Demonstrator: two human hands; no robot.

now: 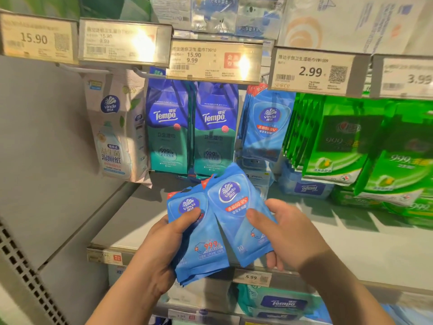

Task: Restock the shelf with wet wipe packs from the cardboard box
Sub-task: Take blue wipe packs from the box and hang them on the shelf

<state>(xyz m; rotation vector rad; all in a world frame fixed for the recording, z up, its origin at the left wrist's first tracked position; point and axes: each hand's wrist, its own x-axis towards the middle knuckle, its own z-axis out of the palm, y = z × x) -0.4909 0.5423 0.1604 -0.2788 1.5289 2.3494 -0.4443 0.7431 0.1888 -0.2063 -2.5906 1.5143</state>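
Supermarket shelving fills the view, with price tags point(311, 71) along the upper rail and wet wipe packs hanging from pegs beneath it. Hung blue Vinda packs point(264, 127) sit under the 2.99 tag, between dark blue Tempo packs point(192, 127) and green packs point(339, 141); that row looks like the likely home for what the person carries. Below them, the grey shelf point(351, 242) has bare space near its front edge.

Both hands are raised in front of that front edge. The left hand point(164, 249) grips a small stack of blue Vinda packs point(199, 245), thumb pressed across the top pack's face and fingers hidden behind, which keeps the slippery stack squared. The right hand point(290, 233) pinches a single pack point(239, 219) by its right edge, thumb on the front and fingertips curled under the lower corner; it seems to be peeling this one off the stack so its hang hole can be aimed at a peg. That pack tilts toward the hung row, overlapping the stack. The cardboard box is not in view.
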